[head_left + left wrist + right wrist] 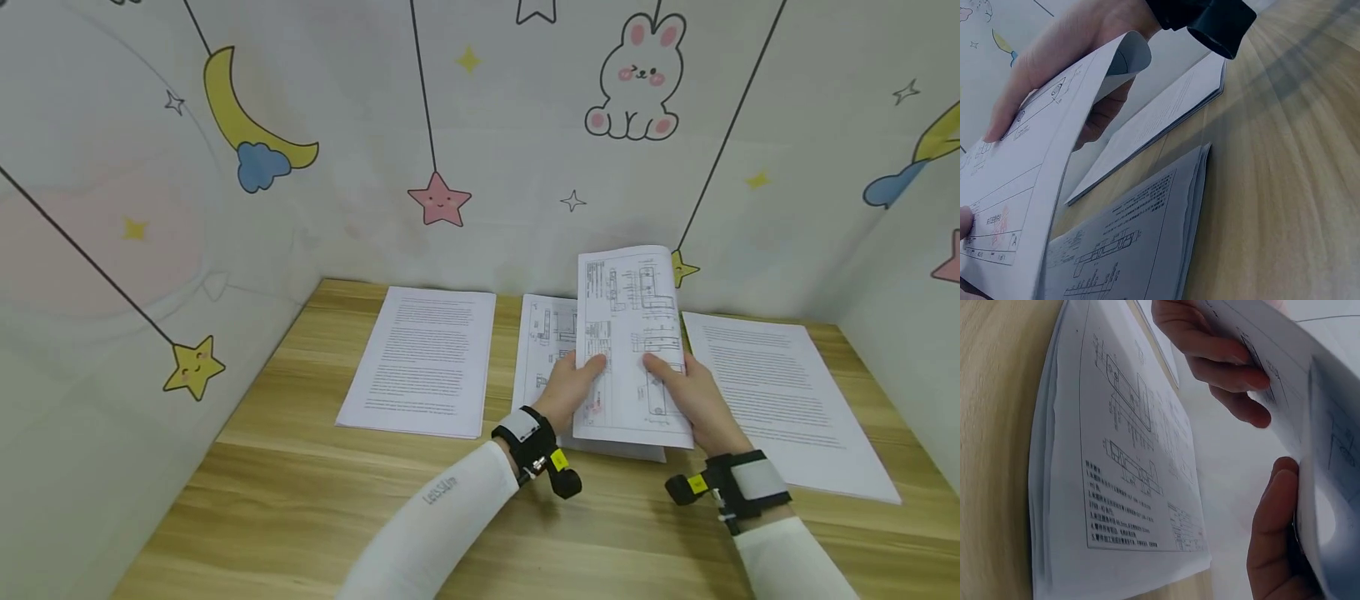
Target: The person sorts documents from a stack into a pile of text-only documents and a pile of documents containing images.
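Note:
Both hands hold a few sheets of technical drawings [626, 292] raised and tilted above the table. My left hand [567, 392] grips their left edge, thumb on the printed face. At the right edge, my right hand [703, 404] pinches the same sheets, its thumb also on the front. Fingers curl behind the paper in the right wrist view, where the sheets [1279, 362] bend. Below them lies a pile of similar drawings [538, 329], partly hidden in the head view. Line drawings and a block of text show on this pile [1129, 456] in the right wrist view.
A stack of text pages [423, 358] lies to the left, and another text stack [787, 392] lies to the right, partly behind the right hand. The wooden table [300, 500] meets a cartoon-printed cloth wall [510, 125] at the back and both sides.

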`<action>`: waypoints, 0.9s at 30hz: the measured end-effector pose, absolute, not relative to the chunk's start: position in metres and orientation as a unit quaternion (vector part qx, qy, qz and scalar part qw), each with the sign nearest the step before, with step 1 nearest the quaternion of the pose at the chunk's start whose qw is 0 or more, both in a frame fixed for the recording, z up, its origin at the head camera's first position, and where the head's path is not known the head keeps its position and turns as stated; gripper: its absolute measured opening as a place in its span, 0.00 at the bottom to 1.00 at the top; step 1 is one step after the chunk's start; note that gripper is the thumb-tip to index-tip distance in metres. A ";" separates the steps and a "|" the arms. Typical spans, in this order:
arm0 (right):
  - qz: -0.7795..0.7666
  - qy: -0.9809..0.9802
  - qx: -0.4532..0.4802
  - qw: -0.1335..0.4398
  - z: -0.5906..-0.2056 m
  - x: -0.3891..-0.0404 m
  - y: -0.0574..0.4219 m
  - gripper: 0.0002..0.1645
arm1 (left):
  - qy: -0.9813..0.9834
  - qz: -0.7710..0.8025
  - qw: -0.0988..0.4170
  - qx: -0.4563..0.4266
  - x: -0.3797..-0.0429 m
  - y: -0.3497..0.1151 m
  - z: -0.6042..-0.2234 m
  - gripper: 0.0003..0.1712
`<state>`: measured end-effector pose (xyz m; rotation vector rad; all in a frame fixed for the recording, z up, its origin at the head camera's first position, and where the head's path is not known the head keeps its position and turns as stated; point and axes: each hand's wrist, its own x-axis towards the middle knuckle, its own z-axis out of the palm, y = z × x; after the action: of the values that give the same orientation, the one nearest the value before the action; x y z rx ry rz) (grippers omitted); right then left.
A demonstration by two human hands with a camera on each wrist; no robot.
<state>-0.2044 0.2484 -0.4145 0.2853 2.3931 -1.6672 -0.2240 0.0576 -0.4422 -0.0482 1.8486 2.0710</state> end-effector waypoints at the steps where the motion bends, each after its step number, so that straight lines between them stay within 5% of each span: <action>1: -0.560 0.815 0.097 0.107 -0.414 -0.205 0.246 0.52 | 0.655 0.734 0.179 -0.010 -0.225 0.056 -0.443 0.13; 13: -0.504 0.845 0.081 0.156 -0.417 -0.210 0.251 0.63 | 0.696 0.705 0.136 0.028 -0.235 0.023 -0.442 0.17; 27: -0.597 0.781 0.127 0.133 -0.423 -0.225 0.251 0.61 | 0.694 0.705 0.144 -0.005 -0.232 -0.008 -0.447 0.16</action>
<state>-0.2245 0.2508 -0.4226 0.3696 2.2646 -1.7332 -0.2325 -0.0082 -0.4474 -0.0144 2.0016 2.0316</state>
